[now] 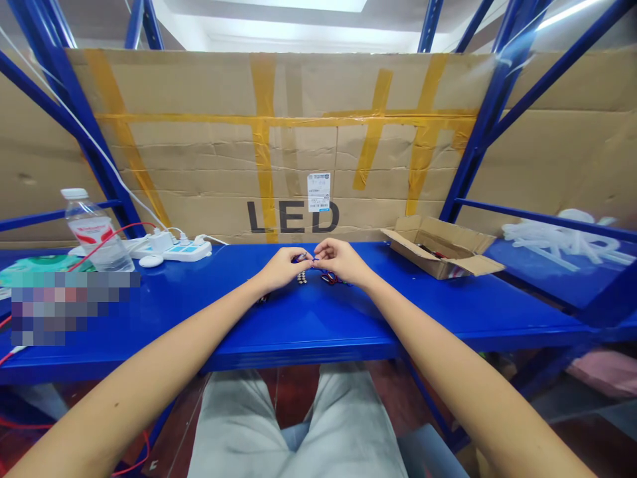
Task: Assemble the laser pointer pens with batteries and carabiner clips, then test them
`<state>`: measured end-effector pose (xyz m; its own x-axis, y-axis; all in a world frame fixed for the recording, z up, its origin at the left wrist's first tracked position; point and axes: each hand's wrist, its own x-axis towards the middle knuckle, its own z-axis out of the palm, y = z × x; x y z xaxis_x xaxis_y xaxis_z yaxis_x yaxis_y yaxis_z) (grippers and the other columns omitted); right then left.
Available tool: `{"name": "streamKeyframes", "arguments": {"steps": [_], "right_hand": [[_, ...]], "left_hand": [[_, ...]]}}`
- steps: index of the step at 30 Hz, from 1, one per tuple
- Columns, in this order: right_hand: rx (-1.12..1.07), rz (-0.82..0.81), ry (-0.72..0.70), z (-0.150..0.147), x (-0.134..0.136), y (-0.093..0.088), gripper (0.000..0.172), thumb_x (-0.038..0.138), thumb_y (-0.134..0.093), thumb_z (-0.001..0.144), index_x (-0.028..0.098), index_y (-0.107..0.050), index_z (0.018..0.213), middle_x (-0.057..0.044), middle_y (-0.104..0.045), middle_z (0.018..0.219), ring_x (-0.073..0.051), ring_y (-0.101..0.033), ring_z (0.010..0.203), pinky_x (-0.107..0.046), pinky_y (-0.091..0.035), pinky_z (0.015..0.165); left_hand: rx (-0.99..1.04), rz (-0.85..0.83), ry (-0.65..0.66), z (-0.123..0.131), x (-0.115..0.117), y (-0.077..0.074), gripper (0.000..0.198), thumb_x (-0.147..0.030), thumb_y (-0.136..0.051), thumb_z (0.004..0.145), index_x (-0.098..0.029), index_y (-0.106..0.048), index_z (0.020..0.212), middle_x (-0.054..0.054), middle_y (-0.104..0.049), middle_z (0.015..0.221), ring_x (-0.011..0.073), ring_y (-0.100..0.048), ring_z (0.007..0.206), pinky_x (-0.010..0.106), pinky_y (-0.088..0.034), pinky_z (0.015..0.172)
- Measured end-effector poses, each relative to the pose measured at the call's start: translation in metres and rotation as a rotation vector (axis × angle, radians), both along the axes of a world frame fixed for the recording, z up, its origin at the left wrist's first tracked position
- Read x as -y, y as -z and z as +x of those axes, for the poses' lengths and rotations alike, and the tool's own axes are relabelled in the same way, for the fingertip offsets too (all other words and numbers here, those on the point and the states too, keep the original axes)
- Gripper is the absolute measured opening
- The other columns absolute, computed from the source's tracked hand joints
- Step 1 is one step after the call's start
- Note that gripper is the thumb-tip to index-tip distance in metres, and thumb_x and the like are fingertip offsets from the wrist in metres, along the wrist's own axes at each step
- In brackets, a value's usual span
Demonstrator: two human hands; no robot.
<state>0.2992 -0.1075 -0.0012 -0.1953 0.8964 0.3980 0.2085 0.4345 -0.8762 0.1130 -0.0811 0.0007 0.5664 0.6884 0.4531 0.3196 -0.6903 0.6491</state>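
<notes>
Over the blue shelf top (209,312), my left hand (279,269) and my right hand (343,259) meet, fingertips almost touching. The left thumb and fingers pinch a small dark purplish piece (299,257), too small to identify. My right fingers are curled and pinched beside it; what they hold is mostly hidden. Just below the fingertips lies a short row of small metallic pieces (302,277). A tangle of thin red and dark wires (330,278) rests under the right hand. More small dark pieces (261,300) lie partly hidden by the left wrist.
An open cardboard box (438,265) with dark and red items stands right. On the left are a water bottle (94,232), a white power strip (189,250) with plugs, and a red cable (107,238). A large cardboard panel (209,159) backs the shelf between blue posts.
</notes>
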Motion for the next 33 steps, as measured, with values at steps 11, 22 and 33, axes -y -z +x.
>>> {"name": "streamKeyframes", "arguments": {"steps": [11, 22, 33], "right_hand": [[-0.289, -0.443, -0.290, 0.003, 0.010, -0.009, 0.009, 0.021, -0.063, 0.085, 0.014, -0.058, 0.081, -0.009, -0.070, 0.076, -0.015, -0.067, 0.066, -0.025, -0.051, 0.059], [-0.395, -0.424, -0.192, -0.004, 0.017, -0.014, 0.008, 0.012, -0.056, 0.082, 0.015, -0.054, 0.075, -0.003, -0.060, 0.059, -0.010, -0.054, 0.045, -0.019, -0.036, 0.037], [-0.386, -0.375, -0.095, -0.010, 0.015, -0.012, 0.010, 0.009, -0.052, 0.085, 0.013, -0.058, 0.077, -0.007, -0.067, 0.062, -0.012, -0.059, 0.045, -0.020, -0.043, 0.036]], "left_hand": [[0.159, 0.068, -0.091, 0.001, 0.004, -0.005, 0.021, -0.035, -0.059, 0.080, -0.014, -0.065, 0.081, -0.001, -0.060, 0.069, 0.0122, -0.049, 0.065, 0.025, -0.039, 0.064], [0.103, 0.088, -0.038, 0.001, 0.006, -0.006, 0.014, -0.028, -0.058, 0.079, -0.016, -0.061, 0.074, -0.003, -0.059, 0.065, 0.0115, -0.048, 0.062, 0.025, -0.037, 0.061], [0.096, 0.087, -0.009, 0.002, 0.005, -0.003, 0.014, -0.028, -0.058, 0.080, -0.017, -0.057, 0.071, -0.004, -0.054, 0.065, 0.0110, -0.044, 0.064, 0.025, -0.034, 0.061]]}}
